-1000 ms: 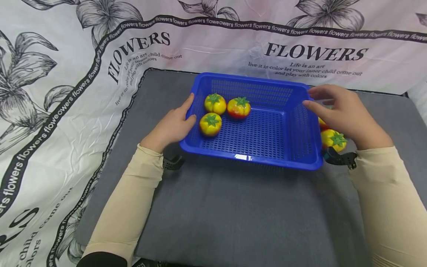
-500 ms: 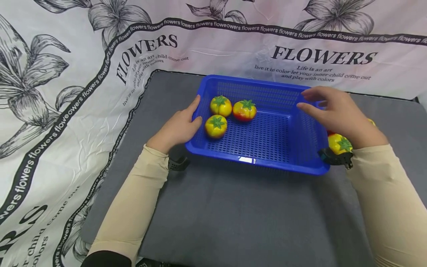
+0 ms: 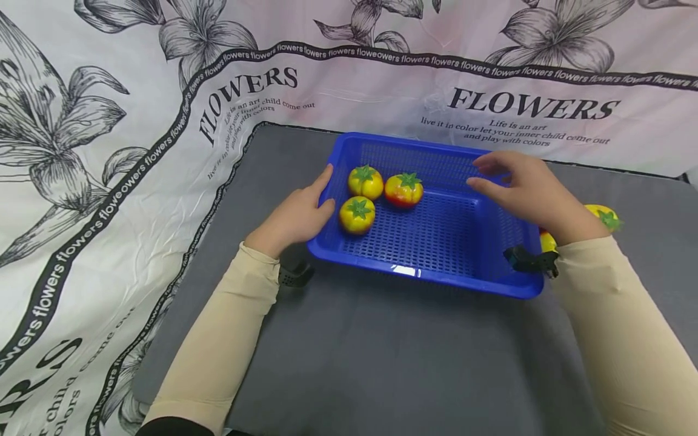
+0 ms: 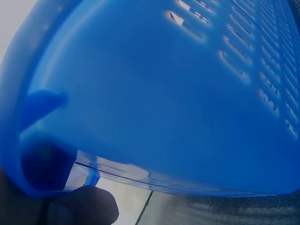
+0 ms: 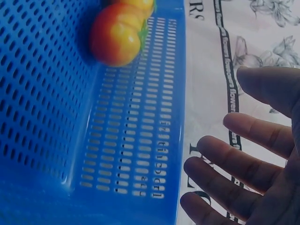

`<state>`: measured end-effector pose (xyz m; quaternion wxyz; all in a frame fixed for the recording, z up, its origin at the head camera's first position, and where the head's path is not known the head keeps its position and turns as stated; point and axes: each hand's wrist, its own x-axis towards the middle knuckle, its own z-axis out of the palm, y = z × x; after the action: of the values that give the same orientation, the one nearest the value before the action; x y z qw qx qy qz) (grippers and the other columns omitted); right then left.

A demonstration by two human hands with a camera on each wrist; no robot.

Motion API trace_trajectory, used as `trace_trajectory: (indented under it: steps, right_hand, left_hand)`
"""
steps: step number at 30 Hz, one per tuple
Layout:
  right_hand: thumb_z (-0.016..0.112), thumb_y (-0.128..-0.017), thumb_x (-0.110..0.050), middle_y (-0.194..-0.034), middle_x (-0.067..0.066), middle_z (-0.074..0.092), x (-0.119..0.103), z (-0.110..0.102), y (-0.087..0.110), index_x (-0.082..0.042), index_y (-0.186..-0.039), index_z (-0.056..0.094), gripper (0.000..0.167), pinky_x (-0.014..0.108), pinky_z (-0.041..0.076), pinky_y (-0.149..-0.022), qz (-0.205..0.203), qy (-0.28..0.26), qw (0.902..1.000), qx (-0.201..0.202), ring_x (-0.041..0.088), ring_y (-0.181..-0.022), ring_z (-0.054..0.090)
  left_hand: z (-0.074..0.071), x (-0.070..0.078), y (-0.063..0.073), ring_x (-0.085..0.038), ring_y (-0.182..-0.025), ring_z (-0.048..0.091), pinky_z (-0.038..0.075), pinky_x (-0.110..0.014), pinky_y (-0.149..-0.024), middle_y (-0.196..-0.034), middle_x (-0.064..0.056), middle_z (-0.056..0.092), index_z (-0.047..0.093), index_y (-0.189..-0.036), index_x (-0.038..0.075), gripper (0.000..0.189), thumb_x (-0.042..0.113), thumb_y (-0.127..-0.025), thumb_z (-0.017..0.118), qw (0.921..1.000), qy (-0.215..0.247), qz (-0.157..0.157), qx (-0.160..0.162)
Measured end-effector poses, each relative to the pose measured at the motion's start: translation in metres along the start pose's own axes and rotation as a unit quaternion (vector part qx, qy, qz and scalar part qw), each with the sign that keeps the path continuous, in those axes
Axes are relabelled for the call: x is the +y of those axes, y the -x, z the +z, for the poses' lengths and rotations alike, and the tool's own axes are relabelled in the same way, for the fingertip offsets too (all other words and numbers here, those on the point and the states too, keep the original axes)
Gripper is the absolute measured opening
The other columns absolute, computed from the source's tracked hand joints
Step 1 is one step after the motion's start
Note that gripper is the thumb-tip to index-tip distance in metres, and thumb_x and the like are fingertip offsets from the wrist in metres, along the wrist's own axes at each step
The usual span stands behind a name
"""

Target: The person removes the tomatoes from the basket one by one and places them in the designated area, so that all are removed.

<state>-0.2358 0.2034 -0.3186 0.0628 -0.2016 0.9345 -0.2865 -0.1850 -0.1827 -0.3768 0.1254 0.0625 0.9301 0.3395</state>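
A blue plastic basket (image 3: 392, 269) with slotted walls stands on the dark grey table. Three yellow-and-red tomatoes with green star-shaped tops lie inside at its left end: a rear tomato (image 3: 365, 183), a redder tomato (image 3: 403, 192) and a front tomato (image 3: 357, 217). My left hand (image 3: 297, 215) rests at the basket's left rim, index finger straight along it and thumb beside it. The left wrist view shows mostly the basket's outer wall (image 4: 154, 93). Above the right end hovers my right hand (image 3: 526, 188), fingers spread and holding nothing, seen also (image 5: 253, 159) in the right wrist view.
More tomatoes lie on the table right of the basket: one tomato (image 3: 604, 217) beyond the right wrist, another tomato (image 3: 548, 242) partly behind it. A white flower-print cloth (image 3: 376, 91) hangs behind and at the left. A black wrist camera (image 3: 529, 260) sits under the right wrist.
My right hand has moved left from the basket's right rim to over its inside, uncovering a tomato on the table. My left hand stays at the left rim. The view has shifted slightly.
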Motion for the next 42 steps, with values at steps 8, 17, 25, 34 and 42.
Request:
trace_trajectory:
  steps: [8, 17, 25, 34, 42]
  right_hand:
    - [0.064, -0.104, -0.039, -0.137, 0.027, 0.063, -0.010, 0.007, -0.011, 0.001, -0.142, 0.060, 0.055, 0.063, 0.042, -0.110, -0.018, -0.002, 0.9997, -0.016, 0.044, -0.130, 0.056]
    - [0.065, -0.104, -0.040, -0.138, 0.027, 0.063, -0.018, 0.017, -0.029, 0.000, -0.144, 0.059, 0.058, 0.062, 0.042, -0.110, -0.029, 0.006, 0.9988, -0.039, 0.043, -0.129, 0.057]
    - [0.066, -0.103, -0.038, -0.138, 0.029, 0.062, -0.024, 0.022, -0.041, 0.000, -0.146, 0.057, 0.058, 0.063, 0.043, -0.108, -0.030, 0.005, 0.9983, -0.049, 0.046, -0.127, 0.058]
    - [0.065, -0.103, -0.039, -0.138, 0.028, 0.062, -0.034, 0.034, -0.056, -0.001, -0.145, 0.058, 0.057, 0.063, 0.045, -0.106, -0.034, -0.001, 0.9970, -0.070, 0.047, -0.127, 0.059]
    - [0.064, -0.104, -0.041, -0.140, 0.028, 0.061, -0.042, 0.039, -0.069, -0.001, -0.145, 0.058, 0.057, 0.063, 0.043, -0.109, -0.035, 0.001, 0.9956, -0.087, 0.046, -0.132, 0.056]
  left_hand:
    - [-0.001, -0.004, 0.001, -0.025, -0.083, 0.074, 0.057, -0.043, -0.087, -0.162, -0.016, 0.044, 0.008, -0.171, 0.028, 0.072, 0.034, -0.108, 0.044, 0.9999, 0.000, 0.007, 0.009]
    - [-0.002, -0.005, 0.003, -0.026, -0.087, 0.073, 0.056, -0.044, -0.091, -0.163, -0.015, 0.043, 0.007, -0.170, 0.030, 0.073, 0.035, -0.108, 0.044, 1.0000, -0.001, -0.004, 0.006]
    - [0.000, -0.006, 0.000, -0.024, -0.086, 0.073, 0.055, -0.042, -0.091, -0.163, -0.013, 0.043, 0.006, -0.170, 0.030, 0.072, 0.034, -0.108, 0.043, 1.0000, -0.003, 0.005, 0.006]
    - [0.000, -0.007, 0.000, -0.023, -0.080, 0.073, 0.056, -0.041, -0.085, -0.163, -0.013, 0.044, 0.006, -0.170, 0.031, 0.072, 0.034, -0.109, 0.043, 1.0000, -0.006, 0.003, 0.006]
    - [0.000, -0.006, -0.001, -0.020, -0.076, 0.074, 0.057, -0.038, -0.079, -0.161, -0.013, 0.046, 0.006, -0.170, 0.031, 0.072, 0.034, -0.109, 0.044, 1.0000, -0.001, 0.001, 0.003]
